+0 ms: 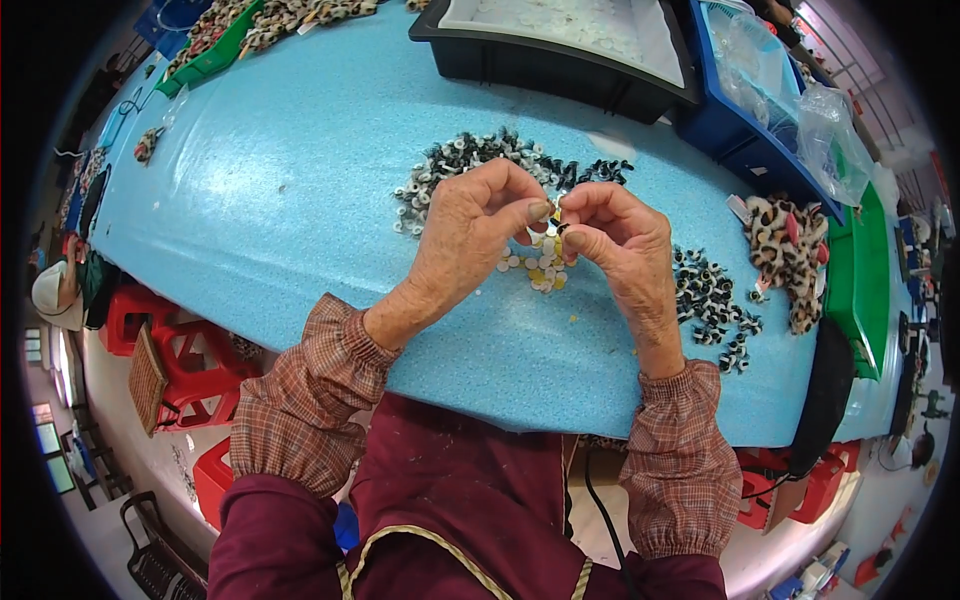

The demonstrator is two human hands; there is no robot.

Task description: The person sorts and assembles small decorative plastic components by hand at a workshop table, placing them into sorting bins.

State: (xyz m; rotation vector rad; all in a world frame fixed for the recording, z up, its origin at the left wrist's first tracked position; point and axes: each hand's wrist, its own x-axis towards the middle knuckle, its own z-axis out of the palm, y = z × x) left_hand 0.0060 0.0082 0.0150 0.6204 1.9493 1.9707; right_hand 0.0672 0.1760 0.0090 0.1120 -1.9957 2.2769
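Over the blue table, my left hand [468, 222] and my right hand [632, 240] meet, with thumb and forefinger pinched on each. A tiny black piece [562, 228] shows at the tips of my right fingers. What my left fingertips hold is too small to make out. Just beneath the fingers lies a small heap of white and yellow discs [546, 270]. Behind my hands spreads a pile of small black and white plastic pieces [440, 170]. To the right of my right wrist is another cluster of black-and-white pieces [702, 296].
A black tray [560, 88] with a pale lining stands at the far side. Right of it are a blue crate [740, 135], spotted plush pieces [785, 250] and a green tray [868, 290]. Another green tray [210, 62] sits far left. Red stools [190, 360] stand beside the table [290, 230].
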